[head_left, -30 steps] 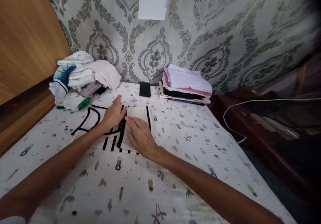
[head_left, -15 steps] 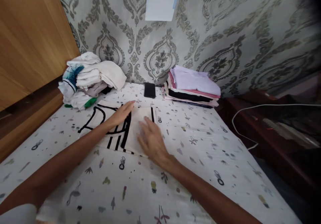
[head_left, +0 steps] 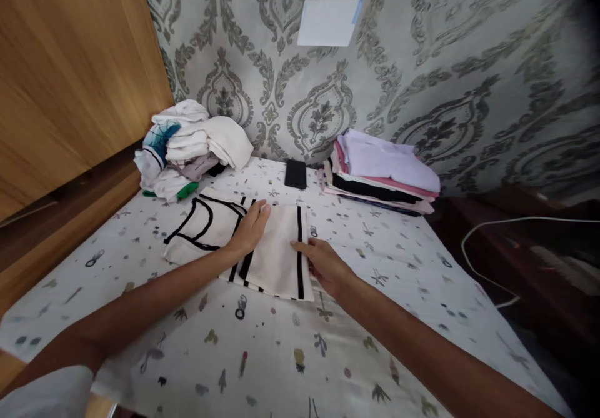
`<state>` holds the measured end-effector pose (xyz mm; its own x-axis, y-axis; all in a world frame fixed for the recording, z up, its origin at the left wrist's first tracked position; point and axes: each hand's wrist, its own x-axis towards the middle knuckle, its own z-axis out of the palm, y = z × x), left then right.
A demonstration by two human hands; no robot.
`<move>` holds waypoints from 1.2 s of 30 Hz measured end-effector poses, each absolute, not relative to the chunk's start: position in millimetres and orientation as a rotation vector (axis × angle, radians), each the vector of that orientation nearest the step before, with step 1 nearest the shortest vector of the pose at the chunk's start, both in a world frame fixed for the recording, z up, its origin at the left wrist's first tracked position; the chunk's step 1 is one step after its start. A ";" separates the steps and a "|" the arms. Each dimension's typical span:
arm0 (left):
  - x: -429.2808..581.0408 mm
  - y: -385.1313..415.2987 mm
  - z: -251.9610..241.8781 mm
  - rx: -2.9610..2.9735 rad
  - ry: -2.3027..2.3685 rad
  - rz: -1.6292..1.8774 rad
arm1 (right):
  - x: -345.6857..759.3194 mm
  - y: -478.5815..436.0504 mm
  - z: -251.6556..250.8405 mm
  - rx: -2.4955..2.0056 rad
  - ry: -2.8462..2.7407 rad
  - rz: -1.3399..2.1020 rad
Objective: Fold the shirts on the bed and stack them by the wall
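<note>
A cream knit top with black trim [head_left: 276, 249] lies partly folded on the patterned bedsheet [head_left: 262, 362], its black-edged neckline and armholes toward the left. My left hand [head_left: 250, 225] rests flat on the middle of the top, fingers stretched out and pointing away from me. At the right edge my right hand [head_left: 325, 262] grips the folded end, thumb on top beside the black stripe and the other fingers tucked underneath, partly hidden.
Back left, a loose heap of clothes [head_left: 192, 149] sits beside the wooden cabinet [head_left: 79, 62]. A black phone or wallet [head_left: 295, 174] lies near the wall. Folded clothes [head_left: 384, 168] are stacked at back right. Beyond the bed's right side runs a white cable [head_left: 469, 249].
My right hand has moved from above the top to its right edge and closed on it. My left hand stays on the top. The view has shifted slightly left.
</note>
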<state>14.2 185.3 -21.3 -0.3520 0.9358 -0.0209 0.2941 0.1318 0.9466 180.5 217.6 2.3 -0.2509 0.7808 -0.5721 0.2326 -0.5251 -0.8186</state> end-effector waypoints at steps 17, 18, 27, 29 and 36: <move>80.2 191.5 -18.6 1.448 1.609 1.187 | 210.2 199.1 52.9 -1.181 -1.191 1.767; 71.9 191.5 -17.6 1.431 1.607 1.196 | 203.8 199.5 54.1 -1.156 -1.229 1.768; -74.9 160.6 2.3 0.623 1.174 1.143 | 90.3 189.0 45.9 -1.070 -1.577 1.924; -92.9 153.2 -0.3 0.549 1.132 1.108 | 81.5 182.7 31.4 -1.002 -1.641 1.980; -88.9 150.1 -2.2 0.607 1.213 1.199 | 116.3 182.1 -7.5 -0.640 -2.174 1.387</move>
<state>-88.9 150.1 -2.2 -0.0984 0.9213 -0.3761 -0.3652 0.3181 0.8749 116.3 182.1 -7.5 -0.7754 0.6147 0.1443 0.1279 0.3768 -0.9174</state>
